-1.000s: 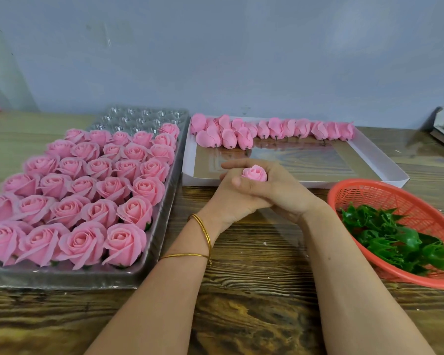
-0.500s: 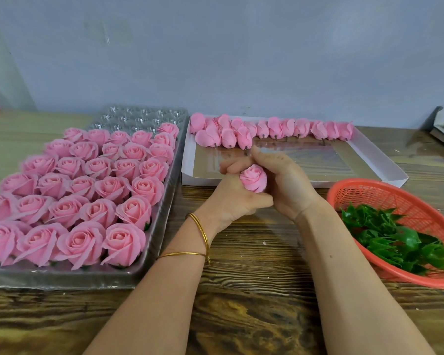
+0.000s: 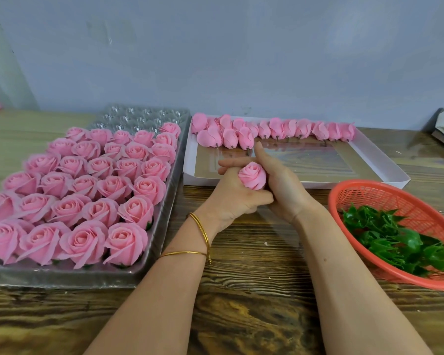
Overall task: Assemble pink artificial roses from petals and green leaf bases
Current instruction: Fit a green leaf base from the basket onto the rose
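Wood makes the big brown table [image 3: 254,290] under everything. On its left sits the clear plastic tray [image 3: 62,280] of finished pink roses [image 3: 124,242]. At the back lies the flat white cardboard box [image 3: 385,165] with pink buds [image 3: 277,130]; at the right, the red plastic basket [image 3: 344,190] of green leaf bases [image 3: 395,237]. Our left hand [image 3: 231,201] curls round the bottom of the small pink rose [image 3: 251,175]; our right hand [image 3: 282,185] cups its side, thumb up. We think it is light, soft and easy to squash, so we hold it low.
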Available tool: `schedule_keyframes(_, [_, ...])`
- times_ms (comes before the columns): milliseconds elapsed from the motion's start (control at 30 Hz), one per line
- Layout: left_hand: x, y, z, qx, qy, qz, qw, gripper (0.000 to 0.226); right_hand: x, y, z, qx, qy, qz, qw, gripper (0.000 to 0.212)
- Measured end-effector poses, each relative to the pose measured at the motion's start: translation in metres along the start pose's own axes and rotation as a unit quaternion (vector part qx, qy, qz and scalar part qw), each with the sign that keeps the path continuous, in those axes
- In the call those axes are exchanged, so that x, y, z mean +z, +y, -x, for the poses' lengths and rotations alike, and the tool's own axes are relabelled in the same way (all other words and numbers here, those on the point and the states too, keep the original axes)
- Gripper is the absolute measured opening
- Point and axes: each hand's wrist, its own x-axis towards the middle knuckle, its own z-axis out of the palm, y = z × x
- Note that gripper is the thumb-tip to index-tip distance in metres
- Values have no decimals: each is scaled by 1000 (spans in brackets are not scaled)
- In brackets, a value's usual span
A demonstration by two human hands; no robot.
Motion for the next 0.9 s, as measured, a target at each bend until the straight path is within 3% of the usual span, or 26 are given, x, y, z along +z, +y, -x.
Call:
schedule_keyframes(267, [-2, 1, 0, 32, 8, -43, 999, 28, -1, 1, -1, 19, 29, -48, 998, 58])
schedule_keyframes(467, [-5, -3, -1, 39, 14, -51, 998, 39, 0, 5, -5, -11, 29, -17, 999, 51])
schedule_keyframes(900, [-7, -7, -3, 46, 35, -78, 995, 37, 0, 5, -4, -16, 66, -25, 997, 44])
